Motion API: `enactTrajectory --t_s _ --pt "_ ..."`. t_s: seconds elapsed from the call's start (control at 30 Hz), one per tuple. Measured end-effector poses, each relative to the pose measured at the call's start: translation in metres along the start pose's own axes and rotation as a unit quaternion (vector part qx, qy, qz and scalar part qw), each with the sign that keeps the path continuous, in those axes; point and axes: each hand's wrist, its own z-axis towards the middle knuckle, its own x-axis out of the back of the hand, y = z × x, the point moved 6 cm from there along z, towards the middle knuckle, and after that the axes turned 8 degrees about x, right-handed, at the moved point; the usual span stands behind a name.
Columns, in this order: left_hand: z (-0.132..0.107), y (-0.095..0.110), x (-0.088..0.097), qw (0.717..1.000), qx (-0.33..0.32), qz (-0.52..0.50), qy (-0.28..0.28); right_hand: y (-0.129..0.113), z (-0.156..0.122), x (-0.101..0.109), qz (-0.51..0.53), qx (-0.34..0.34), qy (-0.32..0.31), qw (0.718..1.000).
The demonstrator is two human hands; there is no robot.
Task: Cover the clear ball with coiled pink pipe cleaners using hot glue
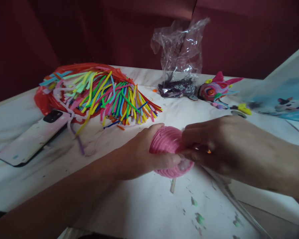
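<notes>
A pink ball wrapped in coiled strands (166, 141) is held above the front part of the table. My left hand (149, 156) curls around its left side, with the thumb laid across its front. From the right, my right hand (209, 142) has its fingers pinched together against the ball's surface. What lies between those fingertips is mostly hidden, though a small orange spot shows beneath them. A pale, bare patch shows low on the ball's right side, and a short whitish stick-like piece (173, 186) appears below it.
Colourful fuzzy craft strips (119, 99) spill from a red plastic bag (41, 99). A phone (35, 137) lies left. A clear bag (181, 56) with dark stringy material stands behind, beside a multicoloured craft figure (213, 90). Green flecks (199, 218) mark the marbled table (139, 212).
</notes>
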Motion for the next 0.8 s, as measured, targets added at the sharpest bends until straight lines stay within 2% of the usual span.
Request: enactTrajectory --t_s 0.07,0.23,0.3,0.53,0.8 --pt "0.0005 0.0008 -0.0039 0.999 -0.012 0.03 -0.01 -0.0011 0.0021 -0.0006 -0.006 -0.008 -0.015 1.0" --pt "0.0034 -0.0008 -0.0029 0.994 -0.046 0.091 0.038 -0.0044 0.0091 -0.0005 -0.025 -0.05 -0.071 0.996" --pt "0.0034 -0.0014 -0.0022 0.993 -0.042 0.099 0.038 -0.005 0.0095 0.0002 -0.022 -0.057 -0.079 0.995" --pt "-0.001 0.0004 -0.0002 0.996 -0.023 0.083 0.015 -0.0027 0.0031 0.0038 0.042 -0.002 -0.055 0.998" --pt "0.0009 -0.001 -0.0011 0.993 -0.041 0.104 0.025 0.0036 0.0047 0.0018 0.026 -0.047 -0.056 0.997"
